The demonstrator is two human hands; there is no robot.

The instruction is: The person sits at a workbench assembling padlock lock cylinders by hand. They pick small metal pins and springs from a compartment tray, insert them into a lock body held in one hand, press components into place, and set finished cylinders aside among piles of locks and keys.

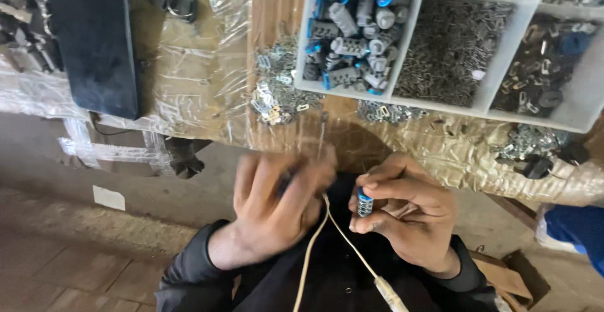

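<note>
1. Your right hand (402, 214) pinches a small grey cylinder with a blue cap (364, 202) between thumb and fingertips, just below the bench edge.
2. Your left hand (277, 205) is blurred; its fingers curl inward, but you cannot tell what they grip.
3. A cream cord (327, 230) hangs between both hands.
4. Above, a white compartment tray (402, 60) holds more grey-and-blue cylinders (352, 35) at its left and dark metal bits at its right.
5. A dark flat slab (94, 41) lies at far left on plastic-wrapped cardboard (189, 66).
</note>
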